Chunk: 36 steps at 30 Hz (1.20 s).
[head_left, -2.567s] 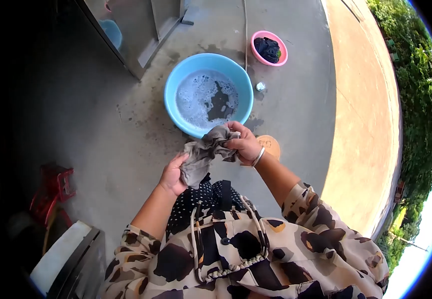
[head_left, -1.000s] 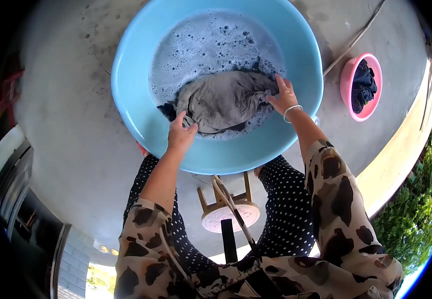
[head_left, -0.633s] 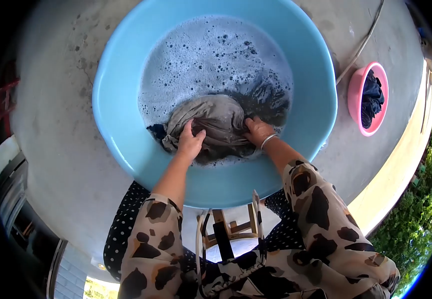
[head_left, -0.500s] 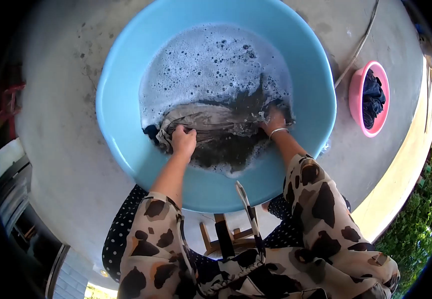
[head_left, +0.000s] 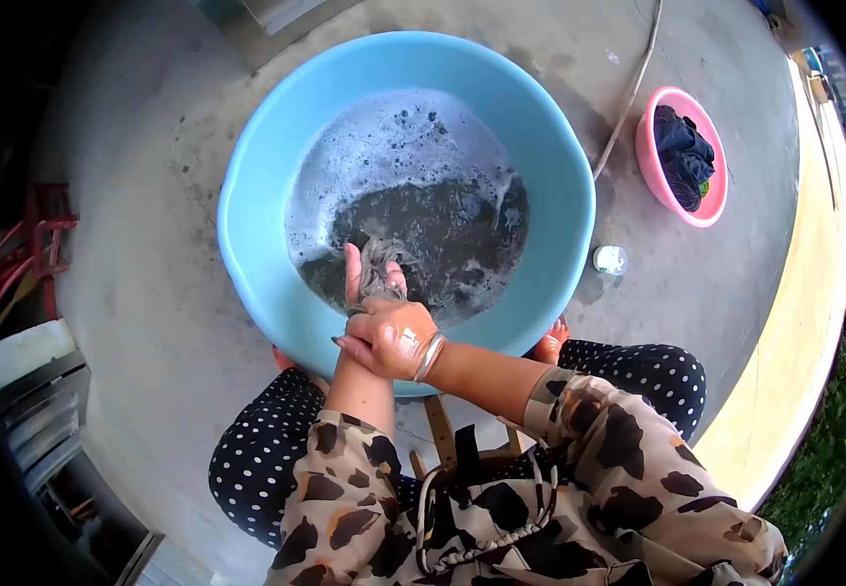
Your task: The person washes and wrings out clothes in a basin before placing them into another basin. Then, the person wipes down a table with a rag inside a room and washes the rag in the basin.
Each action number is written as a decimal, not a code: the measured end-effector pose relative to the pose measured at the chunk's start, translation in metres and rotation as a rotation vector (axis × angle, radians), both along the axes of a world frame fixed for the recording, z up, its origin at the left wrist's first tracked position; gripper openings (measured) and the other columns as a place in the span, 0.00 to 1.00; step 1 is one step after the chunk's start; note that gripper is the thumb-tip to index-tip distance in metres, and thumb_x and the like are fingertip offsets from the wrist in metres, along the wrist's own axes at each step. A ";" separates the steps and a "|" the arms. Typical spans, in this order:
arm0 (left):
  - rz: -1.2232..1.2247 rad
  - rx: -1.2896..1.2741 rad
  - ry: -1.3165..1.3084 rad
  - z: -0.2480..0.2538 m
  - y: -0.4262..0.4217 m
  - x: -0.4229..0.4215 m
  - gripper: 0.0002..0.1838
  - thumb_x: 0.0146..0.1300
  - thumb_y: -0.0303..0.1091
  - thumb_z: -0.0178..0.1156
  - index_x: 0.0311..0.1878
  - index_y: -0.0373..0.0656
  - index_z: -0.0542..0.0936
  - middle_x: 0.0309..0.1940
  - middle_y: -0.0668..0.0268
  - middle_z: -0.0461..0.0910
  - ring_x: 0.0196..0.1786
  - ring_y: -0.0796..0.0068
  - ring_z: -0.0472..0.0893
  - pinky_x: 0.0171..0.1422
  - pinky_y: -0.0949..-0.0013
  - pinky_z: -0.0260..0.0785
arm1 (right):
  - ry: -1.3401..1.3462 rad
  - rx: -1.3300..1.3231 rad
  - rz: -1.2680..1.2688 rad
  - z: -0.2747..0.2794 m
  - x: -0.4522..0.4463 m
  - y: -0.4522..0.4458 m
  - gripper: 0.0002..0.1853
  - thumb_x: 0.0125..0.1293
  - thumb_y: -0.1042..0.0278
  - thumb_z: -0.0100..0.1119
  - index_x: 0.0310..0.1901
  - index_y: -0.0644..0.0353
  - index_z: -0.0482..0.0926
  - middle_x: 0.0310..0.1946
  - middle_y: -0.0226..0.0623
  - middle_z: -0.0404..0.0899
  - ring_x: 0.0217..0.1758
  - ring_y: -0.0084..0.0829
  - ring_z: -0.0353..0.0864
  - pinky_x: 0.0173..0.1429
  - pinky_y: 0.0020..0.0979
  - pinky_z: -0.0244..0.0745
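Observation:
Foamy, murky water fills the bottom of a large blue basin (head_left: 559,205) between my knees. Over its near side, my left hand (head_left: 374,278) holds a bunched grey cloth (head_left: 381,262), with fingers and thumb up around it. My right hand (head_left: 393,337), wearing a silver bangle (head_left: 430,357), crosses over and is closed at my left wrist, at the lower end of the cloth. Whether its fingers grip the cloth or only the wrist is hard to make out. The rest of the cloth is hidden by the hands or the water.
A pink basin (head_left: 649,161) with dark clothes (head_left: 683,156) stands at the right. Near the blue basin's right side is a small whitish container (head_left: 610,260). A hose (head_left: 630,93) runs along the floor. Red stools (head_left: 50,234) are at the left, and a wooden stool (head_left: 439,430) is below me.
The grey cloth, spread in the water before, is now bunched up in my left hand. My right hand has come from the basin's right side across to my left wrist. The view has shifted.

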State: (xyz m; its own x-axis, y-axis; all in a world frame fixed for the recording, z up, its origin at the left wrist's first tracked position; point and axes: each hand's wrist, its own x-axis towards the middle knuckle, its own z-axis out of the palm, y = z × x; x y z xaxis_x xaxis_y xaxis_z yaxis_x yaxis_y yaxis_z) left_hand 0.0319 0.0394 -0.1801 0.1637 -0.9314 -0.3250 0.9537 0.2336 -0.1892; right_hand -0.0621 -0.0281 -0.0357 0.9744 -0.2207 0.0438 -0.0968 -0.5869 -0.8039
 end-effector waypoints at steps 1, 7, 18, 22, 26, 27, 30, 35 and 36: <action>-0.092 -0.064 -0.034 -0.004 -0.001 -0.001 0.30 0.58 0.63 0.47 0.49 0.45 0.72 0.35 0.59 0.78 0.36 0.68 0.76 0.35 0.67 0.70 | -0.068 -0.150 -0.035 -0.010 0.005 -0.008 0.10 0.54 0.60 0.56 0.21 0.54 0.76 0.19 0.37 0.73 0.25 0.43 0.75 0.28 0.38 0.71; 0.225 0.648 -0.028 0.076 -0.050 -0.011 0.17 0.62 0.45 0.49 0.43 0.41 0.73 0.40 0.63 0.76 0.43 0.66 0.76 0.50 0.60 0.69 | 0.479 -0.131 -0.453 -0.068 0.064 -0.077 0.14 0.58 0.57 0.52 0.26 0.60 0.78 0.26 0.50 0.77 0.31 0.51 0.75 0.37 0.40 0.72; 0.023 0.934 -0.427 -0.006 0.002 -0.015 0.38 0.58 0.51 0.53 0.68 0.57 0.47 0.68 0.61 0.43 0.66 0.55 0.51 0.57 0.44 0.53 | 0.467 0.544 -0.870 -0.197 -0.023 -0.159 0.34 0.50 0.51 0.61 0.56 0.62 0.64 0.49 0.50 0.72 0.52 0.37 0.73 0.53 0.35 0.69; 0.084 0.798 -0.226 0.011 -0.001 -0.007 0.47 0.52 0.67 0.49 0.69 0.60 0.39 0.69 0.56 0.34 0.69 0.50 0.41 0.64 0.39 0.40 | 0.407 0.550 -0.389 -0.207 0.048 -0.063 0.16 0.53 0.69 0.58 0.44 0.62 0.74 0.33 0.36 0.77 0.35 0.23 0.74 0.40 0.26 0.72; 0.331 0.603 -0.183 0.011 0.016 0.020 0.43 0.52 0.68 0.48 0.65 0.54 0.50 0.58 0.52 0.56 0.54 0.49 0.67 0.57 0.48 0.62 | 0.104 0.328 0.062 -0.103 0.062 0.003 0.10 0.45 0.70 0.55 0.31 0.62 0.76 0.26 0.46 0.75 0.34 0.45 0.75 0.41 0.36 0.71; 0.346 0.670 -0.209 0.046 0.006 0.018 0.41 0.53 0.67 0.48 0.64 0.52 0.54 0.54 0.52 0.63 0.50 0.53 0.71 0.55 0.53 0.66 | 0.026 0.313 0.086 -0.070 0.056 0.007 0.08 0.46 0.69 0.55 0.29 0.61 0.76 0.23 0.43 0.72 0.34 0.44 0.74 0.40 0.38 0.71; 0.255 0.181 -0.053 0.015 0.007 0.038 0.30 0.57 0.62 0.50 0.55 0.51 0.66 0.40 0.60 0.72 0.43 0.67 0.72 0.43 0.64 0.69 | -0.024 0.119 0.098 -0.053 0.052 0.014 0.06 0.47 0.65 0.57 0.26 0.58 0.76 0.21 0.38 0.71 0.30 0.41 0.75 0.34 0.36 0.73; 0.391 0.700 -0.127 0.032 -0.040 0.014 0.19 0.63 0.50 0.46 0.42 0.43 0.73 0.35 0.67 0.76 0.40 0.69 0.76 0.46 0.62 0.69 | 0.423 -0.111 -0.231 -0.075 0.093 -0.043 0.14 0.56 0.58 0.45 0.28 0.56 0.79 0.30 0.46 0.79 0.33 0.47 0.78 0.38 0.41 0.73; 0.324 0.728 -0.143 0.053 -0.049 0.014 0.18 0.63 0.47 0.49 0.41 0.41 0.73 0.35 0.65 0.76 0.43 0.68 0.76 0.51 0.63 0.69 | 0.522 -0.064 -0.338 -0.081 0.095 -0.065 0.16 0.57 0.56 0.44 0.30 0.56 0.80 0.32 0.48 0.79 0.35 0.48 0.78 0.41 0.41 0.73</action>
State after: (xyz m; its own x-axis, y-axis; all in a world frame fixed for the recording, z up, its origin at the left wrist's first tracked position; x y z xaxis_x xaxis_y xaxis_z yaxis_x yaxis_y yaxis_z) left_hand 0.0455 -0.0099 -0.1270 0.4749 -0.3937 -0.7870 0.8212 0.5199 0.2355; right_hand 0.0331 -0.0930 -0.1170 0.7476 -0.5332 -0.3961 -0.6563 -0.5010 -0.5642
